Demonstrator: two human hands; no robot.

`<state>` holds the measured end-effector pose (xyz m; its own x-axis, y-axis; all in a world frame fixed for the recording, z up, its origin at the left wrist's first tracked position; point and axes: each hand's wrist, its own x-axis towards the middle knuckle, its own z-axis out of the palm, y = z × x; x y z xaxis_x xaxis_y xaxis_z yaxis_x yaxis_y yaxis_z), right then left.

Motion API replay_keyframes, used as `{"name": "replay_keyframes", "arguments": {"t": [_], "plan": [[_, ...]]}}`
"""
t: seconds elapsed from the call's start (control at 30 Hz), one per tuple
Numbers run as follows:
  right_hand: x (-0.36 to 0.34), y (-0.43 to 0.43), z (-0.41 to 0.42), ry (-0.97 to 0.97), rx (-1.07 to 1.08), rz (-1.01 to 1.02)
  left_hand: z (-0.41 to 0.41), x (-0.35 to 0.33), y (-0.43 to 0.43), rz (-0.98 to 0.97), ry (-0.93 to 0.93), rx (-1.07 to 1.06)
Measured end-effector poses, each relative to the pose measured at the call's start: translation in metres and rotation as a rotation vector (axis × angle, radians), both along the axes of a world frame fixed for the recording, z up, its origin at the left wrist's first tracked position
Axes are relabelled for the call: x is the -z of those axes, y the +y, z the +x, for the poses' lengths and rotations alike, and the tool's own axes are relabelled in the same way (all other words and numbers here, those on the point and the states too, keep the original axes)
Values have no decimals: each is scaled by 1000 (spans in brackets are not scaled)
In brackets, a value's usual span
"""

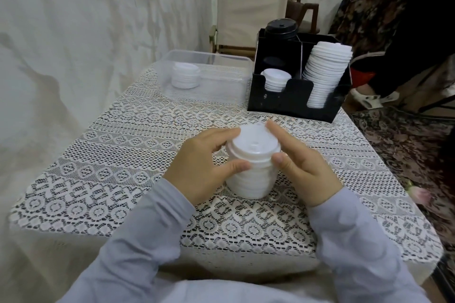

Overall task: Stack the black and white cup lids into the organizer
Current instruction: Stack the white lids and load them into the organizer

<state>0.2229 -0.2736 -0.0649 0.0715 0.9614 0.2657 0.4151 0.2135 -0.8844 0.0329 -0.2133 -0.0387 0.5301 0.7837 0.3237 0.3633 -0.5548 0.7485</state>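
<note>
A stack of white cup lids [251, 165] stands on the lace tablecloth in front of me. My left hand [202, 167] grips its left side, thumb on the front and fingers round the top edge. My right hand [302, 167] holds the right side, thumb against the upper lids and index finger stretched along the top rim. Farther back on the right is the black organizer [283, 103]. It holds a tall leaning stack of white lids [322, 74], a short white stack [275, 80] and black lids [282, 28] at its rear.
A clear plastic bin [221, 91] to the left of the organizer holds another short stack of white lids [186, 75]. A folding chair [246, 12] stands behind the table. The table's right edge drops to a patterned carpet [406, 150].
</note>
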Motion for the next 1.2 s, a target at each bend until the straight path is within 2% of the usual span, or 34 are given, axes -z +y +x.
{"name": "replay_keyframes", "arguments": {"t": [0.17, 0.37, 0.9, 1.2], "plan": [[4, -6, 2, -125, -12, -63, -1, 10, 1, -14, 64, 4], [0, -12, -2, -145, -22, -147, -1, 14, 2, 7, 138, 24], [-5, -15, -3, -309, 21, -144, -5, 18, 3, 97, 230, 14], [-2, -19, -4, -199, 13, -78, -7, 28, 5, 140, 149, 51]]}}
